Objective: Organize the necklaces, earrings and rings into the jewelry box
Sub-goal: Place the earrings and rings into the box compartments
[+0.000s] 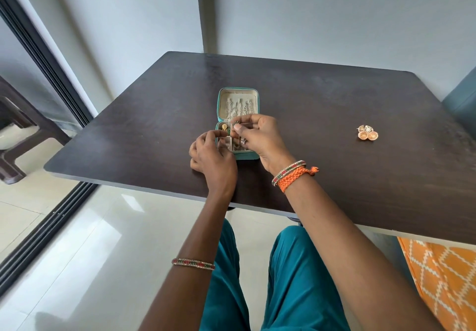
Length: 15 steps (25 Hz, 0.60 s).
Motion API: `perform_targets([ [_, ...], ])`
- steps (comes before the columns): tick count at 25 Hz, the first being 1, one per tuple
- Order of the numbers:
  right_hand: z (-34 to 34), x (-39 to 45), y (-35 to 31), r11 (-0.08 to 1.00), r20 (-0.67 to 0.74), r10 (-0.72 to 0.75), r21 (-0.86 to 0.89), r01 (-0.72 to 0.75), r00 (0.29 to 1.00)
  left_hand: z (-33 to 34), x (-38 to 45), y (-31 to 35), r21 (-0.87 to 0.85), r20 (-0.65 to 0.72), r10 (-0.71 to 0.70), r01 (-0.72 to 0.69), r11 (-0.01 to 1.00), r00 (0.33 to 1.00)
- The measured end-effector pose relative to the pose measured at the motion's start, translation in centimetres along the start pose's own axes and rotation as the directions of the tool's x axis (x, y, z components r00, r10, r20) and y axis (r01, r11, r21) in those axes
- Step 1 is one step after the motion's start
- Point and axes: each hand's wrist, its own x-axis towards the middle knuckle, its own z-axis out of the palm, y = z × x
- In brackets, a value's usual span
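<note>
Head camera is looking down past your knees in teal trousers (296, 279) and over the near edge of the dark table (334, 181). A beaded bangle (193, 264) is sitting on your left forearm, and a second bangle with an orange braided band (293, 176) is circling your right wrist.

Your left hand (212, 155) is hovering at the left side of the jewelry box (238, 121), fingers curled, thumb and forefinger pinching something small at the upper left compartment; what it is, you cannot tell from here. Your right hand (257, 137) is reaching over the right side of the box, fingertips pinching a round earring (235, 126) above the tray.

The box itself is lying open near the middle of the table, teal outside and cream inside. A gold earring (224, 126) is resting in the upper left compartment, and small pieces are lying in the lower ones, too small to name. Chains (239, 107) are hanging in rows inside the raised lid.

Well apart on the right, a small heap of loose earrings (367, 132) is waiting on the tabletop. Beyond the far edge, a grey wall (334, 16) is rising.
</note>
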Motion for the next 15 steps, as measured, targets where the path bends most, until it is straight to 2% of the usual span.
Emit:
perform_targets([
  [2,0.1,-0.1,0.2,0.99,0.018,-0.025,-0.135,0.027,1.0,0.0,0.0,0.0,-0.006,0.006,-0.002,0.002,1.0,1.0],
  [6,0.4,-0.2,-0.3,0.954,0.059,-0.047,-0.293,0.062,0.997,-0.2,-0.1,0.0,-0.027,0.014,0.001,0.0,1.0,1.0],
  [9,0.5,-0.2,-1.3,0.938,0.081,-0.02,-0.344,0.047,0.996,-0.2,-0.1,0.0,-0.033,0.011,0.0,0.001,0.999,1.0],
  [13,0.1,0.0,-2.0,0.882,0.076,-0.066,-0.462,0.093,0.995,-0.2,-0.1,0.0,-0.032,0.005,-0.004,0.004,0.999,1.0],
  [15,-0.1,0.0,-2.0,0.879,0.078,-0.059,-0.468,0.089,0.995,-0.2,-0.1,-0.1,-0.031,0.003,-0.004,0.004,1.0,1.0],
])
